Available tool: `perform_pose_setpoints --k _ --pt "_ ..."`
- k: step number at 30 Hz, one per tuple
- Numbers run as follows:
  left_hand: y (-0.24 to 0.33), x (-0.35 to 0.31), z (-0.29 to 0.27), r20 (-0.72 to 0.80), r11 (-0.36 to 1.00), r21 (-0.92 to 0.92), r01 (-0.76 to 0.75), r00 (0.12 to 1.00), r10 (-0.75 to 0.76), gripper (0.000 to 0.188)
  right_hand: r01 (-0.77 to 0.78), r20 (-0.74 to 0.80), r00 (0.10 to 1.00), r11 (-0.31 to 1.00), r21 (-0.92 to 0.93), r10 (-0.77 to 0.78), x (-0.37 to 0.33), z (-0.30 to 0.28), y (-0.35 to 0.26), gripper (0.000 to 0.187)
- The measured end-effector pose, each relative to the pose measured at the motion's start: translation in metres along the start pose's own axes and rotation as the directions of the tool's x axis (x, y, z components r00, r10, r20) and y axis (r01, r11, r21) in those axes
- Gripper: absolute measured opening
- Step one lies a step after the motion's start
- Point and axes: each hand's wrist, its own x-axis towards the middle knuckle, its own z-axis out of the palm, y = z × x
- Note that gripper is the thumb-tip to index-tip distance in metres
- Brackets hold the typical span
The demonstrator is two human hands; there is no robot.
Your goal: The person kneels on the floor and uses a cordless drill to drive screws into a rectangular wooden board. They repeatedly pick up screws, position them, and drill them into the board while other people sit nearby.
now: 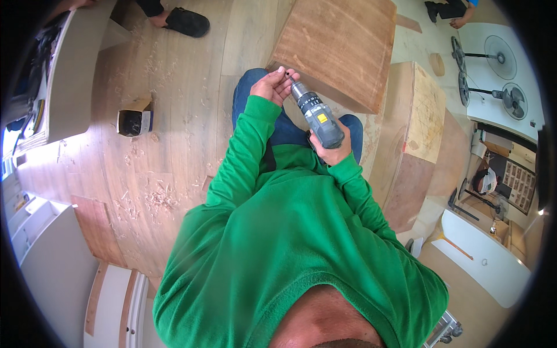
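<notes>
A grey and black cordless drill (322,119) with a yellow patch is gripped in my right hand (336,148), its chuck pointing up and to the left. Right at the drill's tip, my left hand (271,87) has its fingers drawn together around a small dark piece (288,73), too small to name. Both hands are over my lap, above my jeans (249,87). Just beyond them stands a brown wooden box (336,43), its near side close to my left fingertips.
A small open cardboard box (136,119) sits on the wood floor (191,110) among curled shavings (162,197). Wooden panels (415,127) lie at my right, with pedestal fans (500,57) farther off. Another person's shoe (188,22) shows at the far left; someone else's hand (458,22) appears far right.
</notes>
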Motion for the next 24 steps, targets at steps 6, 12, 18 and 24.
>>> perform_pose_setpoints --k 6,12,18,24 --pt "-0.004 0.012 -0.010 0.020 0.999 -0.031 0.033 0.999 -0.033 0.025 -0.050 0.017 0.999 0.998 0.030 0.050 0.007 0.003 0.004 0.047" --pt "-0.002 0.023 -0.015 -0.039 1.000 0.016 0.019 0.999 -0.019 0.026 -0.069 0.046 0.997 0.998 -0.011 0.070 0.021 0.009 0.008 0.046" --pt "-0.009 0.050 -0.016 -0.115 0.989 0.038 0.139 0.984 -0.134 0.024 -0.149 0.095 0.982 0.977 -0.149 0.164 0.055 0.004 -0.002 0.045" --pt "-0.021 0.095 -0.009 -0.138 0.960 -0.162 0.229 0.958 -0.252 0.028 -0.278 0.197 0.906 0.878 -0.390 0.374 0.131 -0.015 -0.040 0.042"
